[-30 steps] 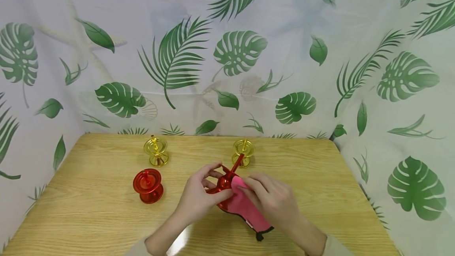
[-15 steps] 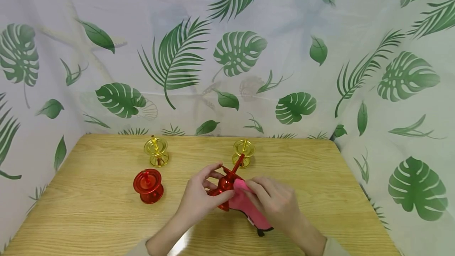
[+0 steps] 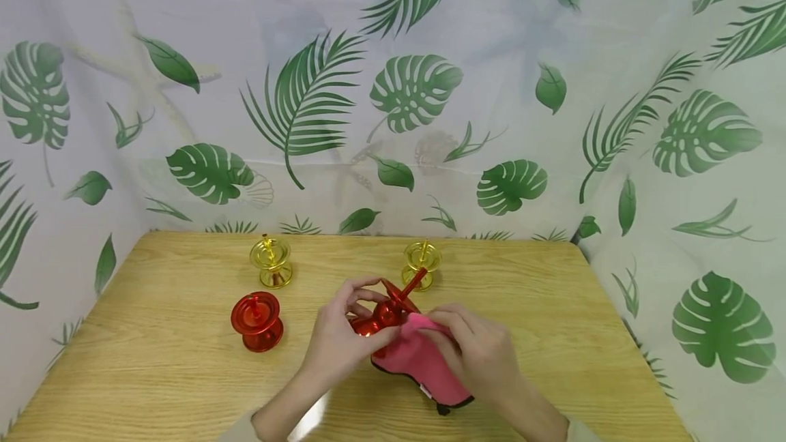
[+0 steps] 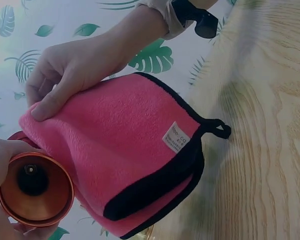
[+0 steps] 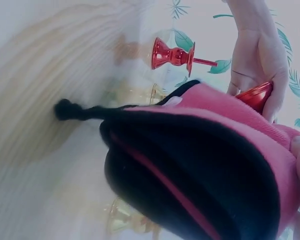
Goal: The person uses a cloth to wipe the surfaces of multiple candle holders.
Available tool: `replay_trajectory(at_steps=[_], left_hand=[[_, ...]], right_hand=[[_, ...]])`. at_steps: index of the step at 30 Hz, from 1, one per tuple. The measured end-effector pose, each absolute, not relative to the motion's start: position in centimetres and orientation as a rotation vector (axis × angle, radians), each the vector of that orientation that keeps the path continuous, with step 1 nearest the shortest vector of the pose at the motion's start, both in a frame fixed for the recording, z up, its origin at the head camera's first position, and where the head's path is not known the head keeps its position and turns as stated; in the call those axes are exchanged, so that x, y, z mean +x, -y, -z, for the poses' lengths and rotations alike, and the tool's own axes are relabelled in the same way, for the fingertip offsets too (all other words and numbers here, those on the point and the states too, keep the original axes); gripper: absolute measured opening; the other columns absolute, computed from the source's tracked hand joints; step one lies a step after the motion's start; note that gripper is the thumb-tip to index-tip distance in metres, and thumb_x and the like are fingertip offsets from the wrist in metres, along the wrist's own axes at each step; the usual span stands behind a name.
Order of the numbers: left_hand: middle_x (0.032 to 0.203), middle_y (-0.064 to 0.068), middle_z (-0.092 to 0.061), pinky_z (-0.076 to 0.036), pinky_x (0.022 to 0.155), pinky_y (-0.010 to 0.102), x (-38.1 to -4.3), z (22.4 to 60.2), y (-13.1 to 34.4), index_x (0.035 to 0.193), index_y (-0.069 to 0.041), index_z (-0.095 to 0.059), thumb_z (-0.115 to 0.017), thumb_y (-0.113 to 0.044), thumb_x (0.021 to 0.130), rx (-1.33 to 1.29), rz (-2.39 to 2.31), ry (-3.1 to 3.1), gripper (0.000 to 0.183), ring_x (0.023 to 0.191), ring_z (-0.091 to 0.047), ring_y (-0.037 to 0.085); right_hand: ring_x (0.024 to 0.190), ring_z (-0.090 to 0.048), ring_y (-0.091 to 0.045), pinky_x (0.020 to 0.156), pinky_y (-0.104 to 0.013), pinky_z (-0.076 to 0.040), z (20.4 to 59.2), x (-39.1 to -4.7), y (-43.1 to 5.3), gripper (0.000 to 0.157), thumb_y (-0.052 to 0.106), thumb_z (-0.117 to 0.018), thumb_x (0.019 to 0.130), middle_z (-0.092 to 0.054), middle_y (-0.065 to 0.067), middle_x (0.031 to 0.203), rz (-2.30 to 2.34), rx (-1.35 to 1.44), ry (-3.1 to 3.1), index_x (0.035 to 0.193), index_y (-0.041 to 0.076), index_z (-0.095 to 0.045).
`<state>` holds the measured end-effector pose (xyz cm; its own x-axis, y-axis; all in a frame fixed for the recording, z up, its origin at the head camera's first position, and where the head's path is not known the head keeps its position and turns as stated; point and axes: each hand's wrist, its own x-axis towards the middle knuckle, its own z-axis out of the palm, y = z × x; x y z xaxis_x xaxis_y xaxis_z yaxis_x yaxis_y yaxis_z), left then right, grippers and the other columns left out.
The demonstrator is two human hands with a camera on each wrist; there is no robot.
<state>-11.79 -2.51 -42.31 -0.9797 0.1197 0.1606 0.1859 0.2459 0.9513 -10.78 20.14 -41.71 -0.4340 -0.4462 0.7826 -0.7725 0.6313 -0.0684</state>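
Leaf-print backdrop (image 3: 442,26) behind wood-grain table (image 3: 153,387). Left hand (image 3: 340,333) clamped round tilted red candle holder (image 3: 388,314), holder between thumb and fingers. Right hand (image 3: 482,346) pinches pink cloth (image 3: 424,368); cloth against holder, hanging below right fingertips. Second red holder (image 3: 256,318) upright, left of left hand.

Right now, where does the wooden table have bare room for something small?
Bare wood: right of the right hand, left of the standing glossy red candle holder, and between two glossy gold candle holders. Crowded: the middle, where the left hand holds another red candle holder against a pink plush cloth.
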Motion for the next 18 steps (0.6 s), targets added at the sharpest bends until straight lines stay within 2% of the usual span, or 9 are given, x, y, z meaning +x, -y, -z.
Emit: replay_trajectory(at_steps=[6,10,12,14,16,18], left_hand=[[0.099,0.006,-0.078,-0.061,0.073,0.023,-11.9,42.1,2.8,0.111,-0.018,-0.072,-0.094,-0.009,0.075,-0.346,1.896,2.357,0.043,0.08,-0.071,0.009],[0.092,0.011,-0.078,-0.063,0.072,0.025,-11.9,42.0,3.0,0.109,-0.018,-0.074,-0.092,-0.009,0.078,-0.434,1.909,2.323,0.037,0.078,-0.075,0.008],[0.093,0.01,-0.079,-0.064,0.072,0.025,-11.9,42.0,3.1,0.109,-0.017,-0.075,-0.092,-0.009,0.079,-0.504,1.878,2.31,0.036,0.079,-0.075,0.008],[0.095,0.01,-0.08,-0.064,0.072,0.026,-11.9,41.9,3.2,0.109,-0.016,-0.075,-0.091,-0.007,0.079,-0.59,1.83,2.287,0.034,0.081,-0.076,0.009],[0.099,0.008,-0.081,-0.064,0.074,0.026,-11.8,41.9,3.2,0.11,-0.015,-0.076,-0.09,-0.005,0.079,-0.676,1.737,2.263,0.035,0.085,-0.076,0.01],[0.102,0.005,-0.081,-0.063,0.076,0.025,-11.7,42.0,3.1,0.112,-0.014,-0.077,-0.09,-0.003,0.077,-0.753,1.606,2.236,0.038,0.088,-0.075,0.012]], right_hand=[[0.068,-0.072,-0.01,0.063,-0.018,-0.058,42.2,-10.6,-21.5,0.036,0.04,-0.059,0.106,-0.078,-0.002,0.088,-0.705,0.883,2.115,0.1,0.007,-0.071],[0.064,-0.068,-0.006,0.06,-0.015,-0.055,42.8,-10.7,-22.6,0.038,0.043,-0.059,0.105,-0.077,-0.002,0.084,-0.772,0.797,2.148,0.098,0.008,-0.071],[0.059,-0.061,-0.002,0.056,-0.012,-0.05,43.1,-10.9,-23.1,0.039,0.044,-0.06,0.104,-0.075,-0.002,0.079,-0.792,0.752,2.174,0.097,0.007,-0.071],[0.058,-0.053,0.003,0.053,-0.01,-0.045,43.4,-11.1,-23.6,0.031,0.037,-0.067,0.101,-0.072,0.0,0.076,-0.818,0.702,2.209,0.097,0.006,-0.071],[0.059,-0.046,0.006,0.051,-0.01,-0.04,43.7,-11.4,-24.1,0.018,0.023,-0.077,0.096,-0.069,0.002,0.072,-0.852,0.647,2.245,0.098,0.006,-0.072],[0.06,-0.044,0.007,0.05,-0.01,-0.038,43.8,-11.7,-24.4,0.016,0.009,-0.084,0.087,-0.066,0.003,0.07,-0.882,0.58,2.286,0.098,0.006,-0.072]])
